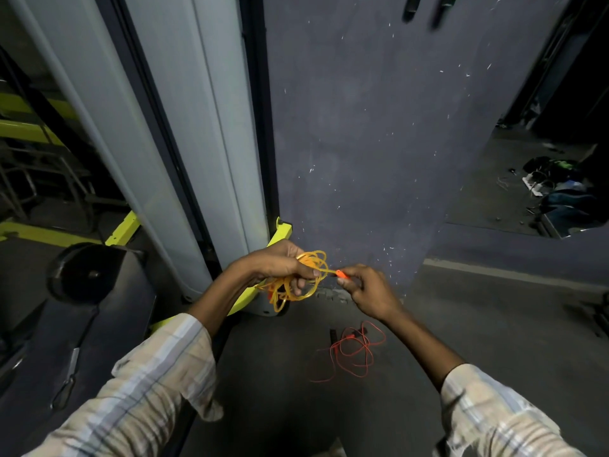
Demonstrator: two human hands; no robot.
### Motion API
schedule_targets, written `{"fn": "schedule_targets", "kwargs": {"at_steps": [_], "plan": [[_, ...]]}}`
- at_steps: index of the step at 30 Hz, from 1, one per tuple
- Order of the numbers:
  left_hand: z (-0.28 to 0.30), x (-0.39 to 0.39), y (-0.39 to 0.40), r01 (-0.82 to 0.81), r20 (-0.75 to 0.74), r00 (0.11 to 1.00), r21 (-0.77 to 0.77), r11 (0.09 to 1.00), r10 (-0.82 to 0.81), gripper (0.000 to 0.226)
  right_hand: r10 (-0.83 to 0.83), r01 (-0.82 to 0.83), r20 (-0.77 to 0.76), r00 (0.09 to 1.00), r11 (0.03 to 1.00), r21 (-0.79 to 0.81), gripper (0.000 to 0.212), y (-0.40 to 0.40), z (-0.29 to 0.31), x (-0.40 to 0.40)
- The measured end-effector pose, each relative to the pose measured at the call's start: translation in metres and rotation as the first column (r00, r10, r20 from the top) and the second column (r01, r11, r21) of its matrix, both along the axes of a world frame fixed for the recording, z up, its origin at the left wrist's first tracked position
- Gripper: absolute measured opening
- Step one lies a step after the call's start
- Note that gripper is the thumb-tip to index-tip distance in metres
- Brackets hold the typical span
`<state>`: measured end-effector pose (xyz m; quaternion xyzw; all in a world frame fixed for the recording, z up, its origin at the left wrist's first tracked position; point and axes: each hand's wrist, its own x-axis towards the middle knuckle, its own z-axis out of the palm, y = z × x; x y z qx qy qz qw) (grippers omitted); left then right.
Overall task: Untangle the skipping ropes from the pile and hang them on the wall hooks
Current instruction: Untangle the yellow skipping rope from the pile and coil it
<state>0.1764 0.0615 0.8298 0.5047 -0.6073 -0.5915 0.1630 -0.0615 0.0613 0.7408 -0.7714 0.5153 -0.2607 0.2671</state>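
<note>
My left hand (278,263) is closed around a tangled bundle of translucent orange-yellow skipping rope (296,282), whose loops hang below my fingers. My right hand (365,288) pinches that rope's small orange handle end (342,274) just to the right of the bundle, with a short strand stretched between the two hands. A second, thin red skipping rope (351,352) lies in loose loops on the dark floor below my right hand, with a black handle (333,334) beside it. Two dark hooks (428,8) show blurred at the top of the purple wall.
A purple wall (362,127) stands straight ahead. Grey upright columns (197,127) of a gym machine with a lime-green frame (125,229) and a black weight plate (85,273) stand at the left. A mirror or opening at the right shows clutter (557,183) on the floor.
</note>
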Motion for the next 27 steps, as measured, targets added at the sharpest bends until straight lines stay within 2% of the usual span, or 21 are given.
{"fn": "schedule_targets", "kwargs": {"at_steps": [2, 5, 7, 10, 12, 14, 16, 17, 19, 21, 23, 25, 27], "plan": [[-0.001, -0.001, 0.000, -0.032, -0.022, 0.999, -0.015, 0.999, 0.031, 0.025, 0.005, -0.003, -0.030, 1.000, 0.998, 0.068, 0.012, 0.000, 0.001, 0.005], [-0.005, -0.002, -0.001, -0.072, -0.053, 0.996, -0.022, 0.997, 0.071, 0.025, 0.013, 0.005, -0.106, 0.994, 0.986, 0.169, 0.028, -0.002, 0.004, 0.008], [-0.009, -0.002, -0.002, -0.109, -0.080, 0.991, -0.013, 0.994, 0.107, 0.027, 0.001, 0.027, -0.141, 0.990, 0.980, 0.198, 0.030, -0.004, 0.008, 0.006], [-0.014, -0.001, -0.002, -0.124, -0.109, 0.987, -0.018, 0.992, 0.121, 0.020, -0.041, 0.069, -0.136, 0.990, 0.975, 0.209, 0.026, -0.006, 0.011, 0.004], [-0.017, -0.003, 0.002, -0.124, -0.152, 0.980, 0.023, 0.992, 0.126, 0.021, 0.012, 0.033, -0.182, 0.983, 0.969, 0.244, 0.026, -0.005, 0.011, 0.007], [-0.019, -0.005, 0.005, -0.117, -0.152, 0.981, 0.027, 0.993, 0.119, 0.020, 0.085, -0.032, -0.137, 0.987, 0.937, 0.348, 0.008, -0.001, 0.015, 0.010], [-0.018, -0.007, 0.004, -0.093, -0.121, 0.988, 0.009, 0.996, 0.094, 0.020, 0.126, -0.114, -0.001, 0.992, 0.897, 0.426, 0.068, 0.002, 0.025, 0.013], [-0.017, -0.007, 0.004, -0.077, -0.107, 0.991, 0.012, 0.997, 0.078, 0.020, 0.122, -0.138, 0.064, 0.990, 0.894, 0.426, 0.089, 0.003, 0.032, 0.016], [-0.014, -0.007, 0.001, -0.038, -0.098, 0.994, 0.036, 0.999, 0.042, 0.021, 0.130, -0.194, 0.192, 0.973, 0.910, 0.367, 0.101, 0.002, 0.046, 0.024], [-0.010, -0.009, -0.002, 0.002, -0.133, 0.991, 0.069, 0.998, 0.007, 0.021, 0.145, -0.228, 0.272, 0.951, 0.924, 0.308, 0.087, -0.003, 0.052, 0.034], [-0.003, -0.008, -0.006, 0.028, -0.149, 0.989, 0.072, 0.997, -0.017, 0.021, 0.129, -0.226, 0.342, 0.931, 0.938, 0.263, 0.055, -0.008, 0.055, 0.043], [0.007, 0.000, -0.012, 0.033, -0.088, 0.996, 0.000, 0.999, -0.033, 0.023, 0.117, -0.220, 0.387, 0.915, 0.948, 0.232, 0.029, -0.011, 0.056, 0.045], [0.013, 0.014, -0.020, 0.000, -0.029, 1.000, -0.111, 0.994, -0.004, 0.032, 0.097, -0.204, 0.400, 0.912, 0.950, 0.235, 0.017, -0.011, 0.060, 0.043]]}}
